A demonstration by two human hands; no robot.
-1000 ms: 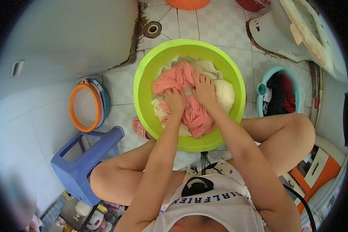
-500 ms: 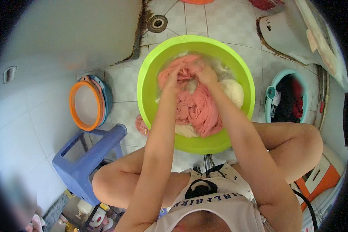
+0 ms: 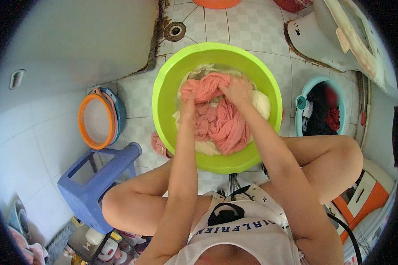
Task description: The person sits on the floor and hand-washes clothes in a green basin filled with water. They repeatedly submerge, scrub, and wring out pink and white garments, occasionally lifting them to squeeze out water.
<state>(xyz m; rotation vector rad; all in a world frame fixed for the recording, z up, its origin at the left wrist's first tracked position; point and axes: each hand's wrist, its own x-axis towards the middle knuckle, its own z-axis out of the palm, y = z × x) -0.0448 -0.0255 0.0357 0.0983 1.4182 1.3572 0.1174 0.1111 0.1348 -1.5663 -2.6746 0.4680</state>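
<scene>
A large lime-green basin (image 3: 160, 95) stands on the floor in front of me, holding wet laundry in water. Both hands grip a bunched, twisted stretch of pink cloth (image 3: 208, 87) over the basin's far half. My left hand (image 3: 188, 105) is closed at its left end, fingers partly hidden by the fabric. At the other end my right hand (image 3: 238, 92) is closed around it, thumb toward the middle. More of the pink fabric lies heaped in the near part of the basin. White cloth (image 3: 262, 105) bulges at the right side, and cream fabric shows around the pink.
Left of the basin are stacked small basins with an orange rim (image 3: 82, 121) and a blue plastic stool (image 3: 86, 194). A light-blue tub (image 3: 300, 119) of dark clothes stands at right, near a toilet (image 3: 314, 42). A floor drain (image 3: 174, 31) and a pink slipper (image 3: 159, 145) are also visible.
The pink cloth between my hands has been gathered into a thicker, raised twist. My left hand has shifted left and down, and the hands are farther apart. The view has moved slightly.
</scene>
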